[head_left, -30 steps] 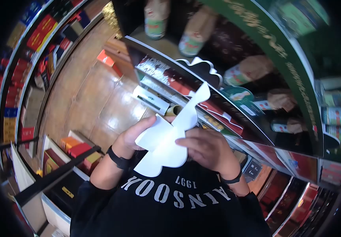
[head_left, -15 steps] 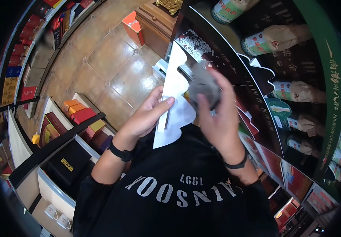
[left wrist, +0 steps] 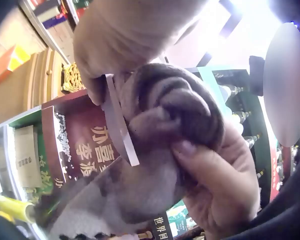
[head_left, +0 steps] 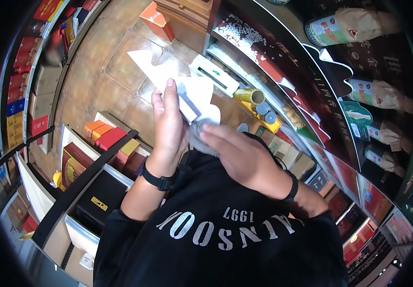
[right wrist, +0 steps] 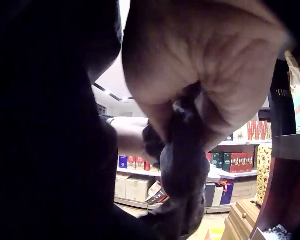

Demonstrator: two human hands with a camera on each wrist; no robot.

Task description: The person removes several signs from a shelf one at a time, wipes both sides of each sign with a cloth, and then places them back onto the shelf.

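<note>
Moved: card [head_left: 187, 93] now tilted flat, cloth [head_left: 201, 136] below it.
Left hand [head_left: 168, 126]: fingers clamp card steady.
Right hand [head_left: 240, 155]: fingers bunch cloth against card, to wipe.

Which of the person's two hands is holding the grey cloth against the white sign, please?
The right hand grips the grey cloth, pressing it to the white sign; the left hand only holds the sign.

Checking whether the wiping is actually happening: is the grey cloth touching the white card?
Touching. In the left wrist view the bunched grey cloth presses against the edge and face of the white card, with no gap; the right hand grips the cloth.
</note>
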